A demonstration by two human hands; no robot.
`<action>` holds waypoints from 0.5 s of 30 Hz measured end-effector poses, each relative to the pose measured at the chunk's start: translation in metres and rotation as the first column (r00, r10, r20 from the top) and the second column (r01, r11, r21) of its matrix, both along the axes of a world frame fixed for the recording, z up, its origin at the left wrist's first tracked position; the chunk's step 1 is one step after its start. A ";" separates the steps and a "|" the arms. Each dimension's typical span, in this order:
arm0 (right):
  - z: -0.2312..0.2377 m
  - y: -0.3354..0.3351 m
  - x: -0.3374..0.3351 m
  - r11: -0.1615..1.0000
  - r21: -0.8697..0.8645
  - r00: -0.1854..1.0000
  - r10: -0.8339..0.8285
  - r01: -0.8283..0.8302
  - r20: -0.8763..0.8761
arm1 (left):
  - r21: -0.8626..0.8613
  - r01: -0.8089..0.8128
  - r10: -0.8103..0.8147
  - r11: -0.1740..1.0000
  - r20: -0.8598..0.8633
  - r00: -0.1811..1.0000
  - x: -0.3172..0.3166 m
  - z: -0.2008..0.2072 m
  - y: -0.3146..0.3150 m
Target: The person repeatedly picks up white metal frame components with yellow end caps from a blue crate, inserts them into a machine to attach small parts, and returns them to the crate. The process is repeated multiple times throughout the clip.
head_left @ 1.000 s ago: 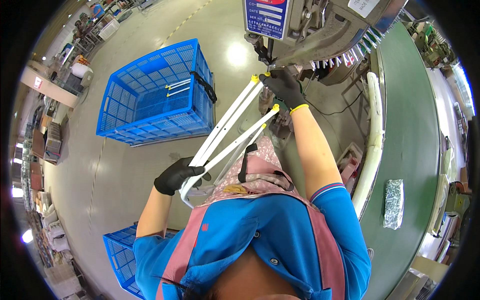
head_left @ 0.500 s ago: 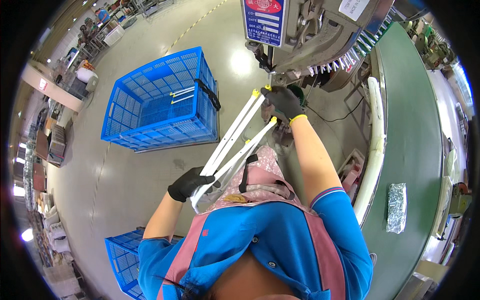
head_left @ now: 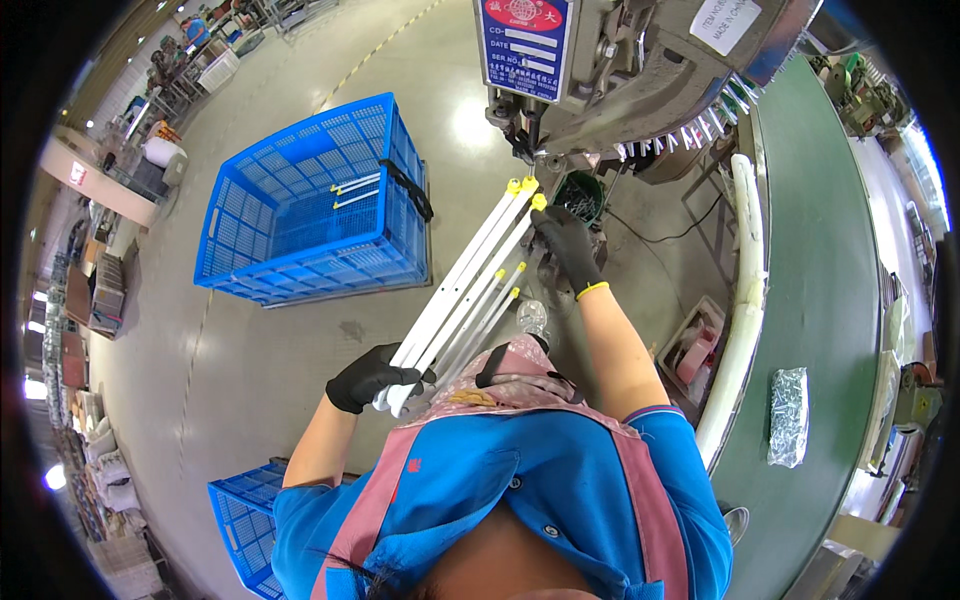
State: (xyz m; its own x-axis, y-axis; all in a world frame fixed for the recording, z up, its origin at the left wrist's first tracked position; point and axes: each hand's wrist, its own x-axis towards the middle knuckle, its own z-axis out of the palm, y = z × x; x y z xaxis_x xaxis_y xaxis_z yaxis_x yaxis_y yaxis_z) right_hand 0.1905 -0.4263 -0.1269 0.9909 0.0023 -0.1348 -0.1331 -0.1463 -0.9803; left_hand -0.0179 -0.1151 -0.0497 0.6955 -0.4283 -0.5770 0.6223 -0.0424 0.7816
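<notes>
White rods [head_left: 462, 292] are gripped at the lower end by the closed left hand [head_left: 368, 378]. Their yellow-tipped tops are pinched by the right hand [head_left: 565, 243] under the machine [head_left: 640, 70].

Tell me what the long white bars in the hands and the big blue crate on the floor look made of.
White bars: probably painted or coated metal, or rigid plastic; smooth, straight, thin, with yellow end caps that look plastic. The left hand grips their lower end, the right hand the top. Blue crate: moulded plastic, matte, with lattice walls.
</notes>
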 end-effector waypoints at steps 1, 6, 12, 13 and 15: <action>0.006 0.004 0.001 0.997 0.036 0.997 -0.071 0.071 -0.007 | -0.020 -0.017 0.016 1.000 -0.017 1.000 -0.001 -0.001 0.000; 0.012 0.011 0.006 0.969 0.248 1.000 -0.012 0.006 0.023 | 0.045 0.010 -0.011 0.999 0.036 0.999 -0.003 -0.005 -0.001; 0.016 0.008 0.011 0.999 0.027 0.988 -0.026 0.022 0.149 | 0.040 -0.058 0.054 0.998 0.097 0.994 -0.009 0.010 -0.003; 0.019 0.006 0.010 0.998 0.061 0.982 -0.034 0.023 0.186 | 0.022 -0.102 0.100 0.995 0.070 0.993 -0.012 0.013 -0.003; 0.029 0.005 0.016 0.995 0.100 0.972 -0.036 0.013 0.232 | 0.012 -0.152 0.149 0.988 0.116 0.982 -0.015 0.018 -0.008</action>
State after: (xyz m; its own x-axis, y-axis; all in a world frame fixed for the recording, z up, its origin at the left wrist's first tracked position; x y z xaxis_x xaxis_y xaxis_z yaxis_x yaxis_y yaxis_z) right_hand 0.2068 -0.4213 -0.0979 0.9948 -0.0207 0.0998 0.0987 -0.0484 -0.9939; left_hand -0.0327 -0.1226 -0.0317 0.8131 -0.3022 -0.4975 0.5291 0.0277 0.8481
